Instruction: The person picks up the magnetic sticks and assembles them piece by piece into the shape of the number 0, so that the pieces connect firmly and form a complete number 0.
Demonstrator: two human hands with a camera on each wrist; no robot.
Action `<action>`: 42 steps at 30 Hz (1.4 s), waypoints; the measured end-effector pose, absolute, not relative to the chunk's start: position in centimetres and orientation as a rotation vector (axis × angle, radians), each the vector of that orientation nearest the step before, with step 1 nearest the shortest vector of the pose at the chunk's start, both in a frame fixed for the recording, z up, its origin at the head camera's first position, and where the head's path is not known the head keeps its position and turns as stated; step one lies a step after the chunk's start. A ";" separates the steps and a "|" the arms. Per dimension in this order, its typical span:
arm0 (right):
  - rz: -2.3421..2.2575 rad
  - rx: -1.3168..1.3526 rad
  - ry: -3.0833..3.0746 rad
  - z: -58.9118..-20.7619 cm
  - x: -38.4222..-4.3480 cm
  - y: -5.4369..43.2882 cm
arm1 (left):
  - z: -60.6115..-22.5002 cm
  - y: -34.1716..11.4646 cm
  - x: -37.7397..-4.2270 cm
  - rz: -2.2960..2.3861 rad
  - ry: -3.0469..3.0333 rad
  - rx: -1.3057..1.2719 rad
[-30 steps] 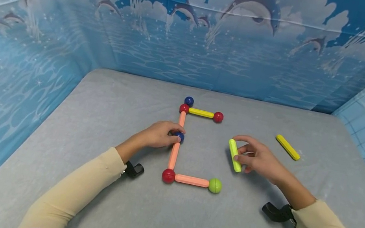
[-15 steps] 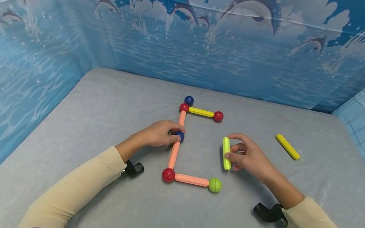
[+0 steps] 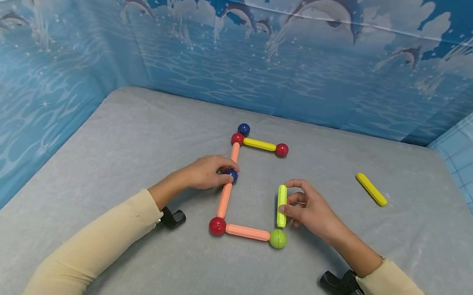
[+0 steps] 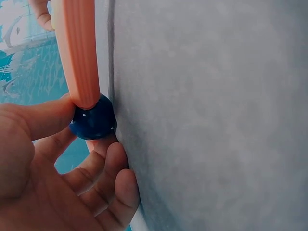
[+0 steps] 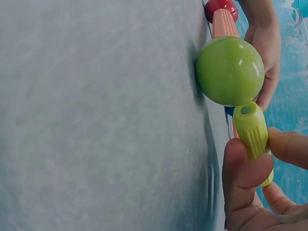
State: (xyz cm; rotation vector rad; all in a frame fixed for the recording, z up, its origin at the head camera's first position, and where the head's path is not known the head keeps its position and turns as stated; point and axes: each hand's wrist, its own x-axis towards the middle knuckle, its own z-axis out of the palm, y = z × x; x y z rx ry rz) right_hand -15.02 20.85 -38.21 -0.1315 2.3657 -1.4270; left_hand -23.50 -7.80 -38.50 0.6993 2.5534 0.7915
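My left hand [image 3: 206, 172] pinches a dark blue ball [image 4: 94, 120] between thumb and fingers; the ball joins two salmon rods [image 3: 224, 201] in a line. Between the thumb and fingers of my right hand [image 3: 312, 211] is a yellow-green rod [image 3: 281, 206], pointing toward me. Its near end is right at the green ball [image 3: 278, 238], and the right wrist view shows a hole in that end [image 5: 246, 110]. From the green ball a salmon rod [image 3: 247, 233] runs left to a red ball [image 3: 217, 226] at the corner.
At the far end of the frame, a red ball [image 3: 237, 139] touches a blue ball [image 3: 244, 129] and bears a yellow rod [image 3: 259, 144] ending in another red ball [image 3: 282, 150]. A loose yellow rod [image 3: 371, 189] lies right on the grey table [image 3: 141, 277]. Dolphin-print curtains [image 3: 210, 76] hang behind.
My right hand has moved left and toward me with the yellow-green rod, turning it nearly straight and bringing its near end to the green ball. My left hand stays on the blue ball.
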 end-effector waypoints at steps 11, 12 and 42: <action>-1.440 -0.117 2.299 -38.9 -15.0 20.9 | -38.4 -7.9 -23.3 0.800 2.548 0.687; -1.440 -0.122 2.300 -38.9 -15.0 20.9 | -38.5 -7.9 -23.3 0.800 2.548 0.691; -1.482 -0.112 2.316 -39.3 -14.6 20.7 | -36.7 -4.2 -35.5 0.595 2.673 0.675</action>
